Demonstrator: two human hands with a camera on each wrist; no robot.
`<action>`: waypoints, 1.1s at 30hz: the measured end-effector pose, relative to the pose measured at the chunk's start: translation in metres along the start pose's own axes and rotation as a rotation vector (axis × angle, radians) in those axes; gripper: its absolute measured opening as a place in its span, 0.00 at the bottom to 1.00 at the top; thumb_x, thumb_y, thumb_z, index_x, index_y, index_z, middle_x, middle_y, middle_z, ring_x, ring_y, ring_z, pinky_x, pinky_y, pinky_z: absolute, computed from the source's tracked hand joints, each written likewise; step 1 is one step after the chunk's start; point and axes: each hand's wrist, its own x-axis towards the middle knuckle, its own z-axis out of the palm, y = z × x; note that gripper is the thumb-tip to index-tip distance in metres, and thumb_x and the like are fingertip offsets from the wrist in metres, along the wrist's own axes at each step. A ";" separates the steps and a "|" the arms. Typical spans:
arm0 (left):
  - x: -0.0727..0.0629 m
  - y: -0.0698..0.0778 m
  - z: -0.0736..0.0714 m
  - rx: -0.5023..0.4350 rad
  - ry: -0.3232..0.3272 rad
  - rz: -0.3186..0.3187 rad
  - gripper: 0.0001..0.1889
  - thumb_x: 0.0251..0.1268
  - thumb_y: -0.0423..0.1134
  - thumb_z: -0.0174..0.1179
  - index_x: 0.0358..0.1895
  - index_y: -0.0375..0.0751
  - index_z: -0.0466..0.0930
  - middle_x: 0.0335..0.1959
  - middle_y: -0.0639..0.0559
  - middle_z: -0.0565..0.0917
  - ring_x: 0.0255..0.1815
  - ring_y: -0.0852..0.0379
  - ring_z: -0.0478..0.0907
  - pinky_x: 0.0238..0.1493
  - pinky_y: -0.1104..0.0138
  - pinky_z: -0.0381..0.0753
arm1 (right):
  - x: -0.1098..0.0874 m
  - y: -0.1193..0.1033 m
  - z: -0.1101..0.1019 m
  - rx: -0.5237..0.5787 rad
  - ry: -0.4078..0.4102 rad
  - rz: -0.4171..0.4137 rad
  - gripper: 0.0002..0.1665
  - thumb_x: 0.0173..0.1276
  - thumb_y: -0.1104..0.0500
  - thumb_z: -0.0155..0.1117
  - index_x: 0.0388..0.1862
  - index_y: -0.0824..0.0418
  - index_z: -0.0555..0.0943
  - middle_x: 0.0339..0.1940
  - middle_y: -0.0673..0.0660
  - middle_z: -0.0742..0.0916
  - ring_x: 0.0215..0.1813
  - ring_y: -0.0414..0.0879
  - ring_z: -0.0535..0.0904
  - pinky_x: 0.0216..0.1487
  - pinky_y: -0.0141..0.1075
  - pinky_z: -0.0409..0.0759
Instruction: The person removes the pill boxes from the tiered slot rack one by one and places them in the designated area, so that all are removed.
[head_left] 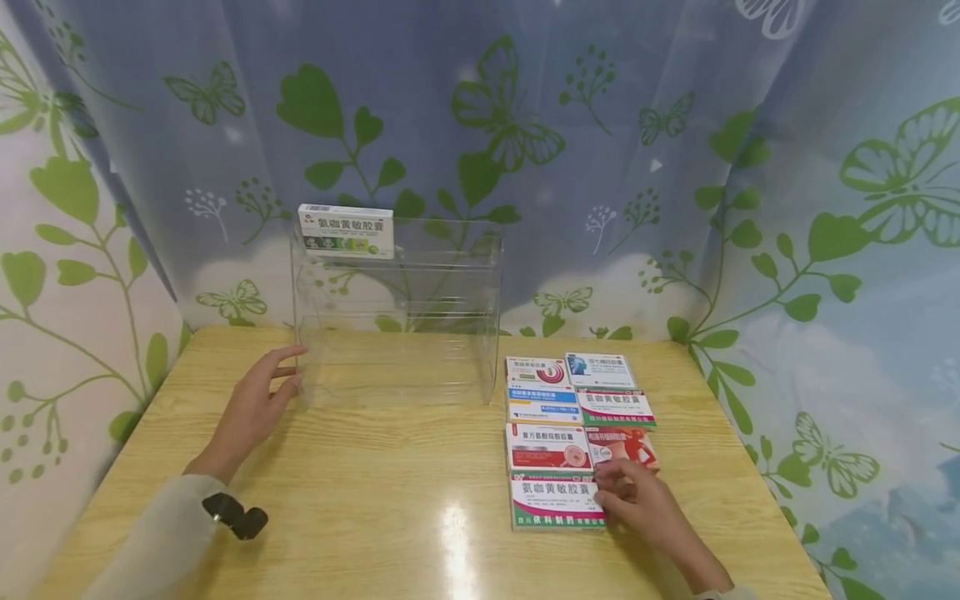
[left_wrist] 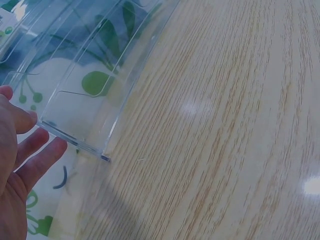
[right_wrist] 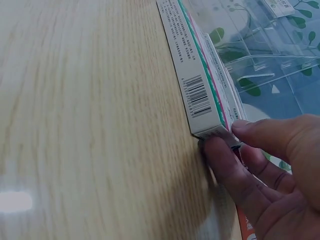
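A clear plastic tiered rack (head_left: 491,333) stands at the back of the table. My left hand (head_left: 255,408) is at its left side, fingers extended, with the fingertips right at the side panel's edge (left_wrist: 75,142). One white medicine box (head_left: 347,233) with a green strip sits in the top tier on the left. At the right, my right hand (head_left: 648,504) pinches the right end of a white, green and magenta medicine box (head_left: 555,504), the front one of a group. In the right wrist view, thumb and index finger (right_wrist: 222,157) meet at the end of this box (right_wrist: 197,95).
Several other medicine boxes lie face up in two columns behind the pinched one, among them a red box (head_left: 618,446) and a blue-and-white box (head_left: 600,369). The wooden table (head_left: 375,500) meets a leaf-and-butterfly patterned curtain (head_left: 420,100) at the back and sides.
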 end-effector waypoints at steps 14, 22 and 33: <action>0.000 0.000 0.000 0.009 0.008 0.006 0.26 0.86 0.29 0.55 0.82 0.38 0.67 0.80 0.30 0.69 0.68 0.27 0.80 0.56 0.35 0.89 | 0.000 0.000 0.003 0.102 -0.020 -0.008 0.13 0.74 0.66 0.75 0.51 0.66 0.81 0.42 0.60 0.86 0.36 0.46 0.87 0.33 0.37 0.94; 0.000 0.001 0.000 0.007 -0.001 0.014 0.26 0.87 0.30 0.54 0.82 0.37 0.66 0.81 0.29 0.68 0.68 0.26 0.80 0.56 0.35 0.89 | 0.004 -0.005 -0.004 0.054 0.022 0.042 0.12 0.77 0.60 0.73 0.54 0.61 0.82 0.47 0.58 0.89 0.42 0.47 0.89 0.39 0.33 0.93; 0.000 0.001 0.000 0.008 0.000 -0.004 0.26 0.87 0.30 0.53 0.82 0.37 0.66 0.80 0.29 0.69 0.69 0.27 0.80 0.56 0.38 0.90 | 0.031 -0.038 -0.034 -0.060 0.124 -0.160 0.16 0.82 0.55 0.68 0.61 0.62 0.84 0.55 0.62 0.90 0.47 0.49 0.90 0.41 0.30 0.91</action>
